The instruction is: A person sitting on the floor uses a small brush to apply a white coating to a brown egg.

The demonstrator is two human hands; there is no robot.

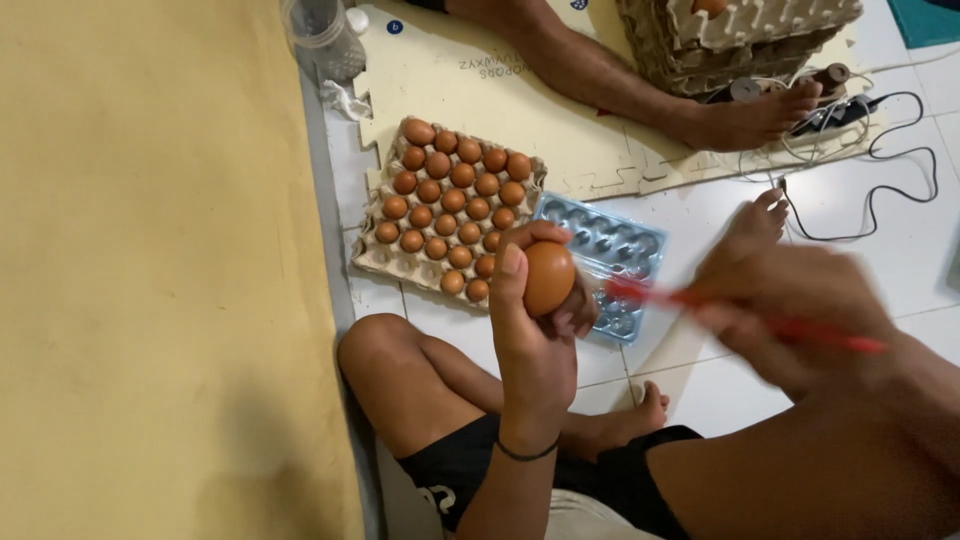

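Note:
My left hand (530, 330) holds a brown egg (549, 277) upright between thumb and fingers, above my bent knee. My right hand (800, 315) is blurred and grips a red pen or marker (700, 302) whose tip points left toward the egg, a short gap away. Behind the egg lies a clear plastic egg box (610, 240), open and empty. Left of that box sits a cardboard egg tray (372, 260) filled with several brown eggs (450, 200).
A yellow wall (150, 270) fills the left side. Another person's leg and foot (740, 120) rest on a cream foam mat (450, 80). Stacked empty egg trays (740, 40) stand at top right, beside black cables (880, 190). A clear jar (325, 40) is at the top.

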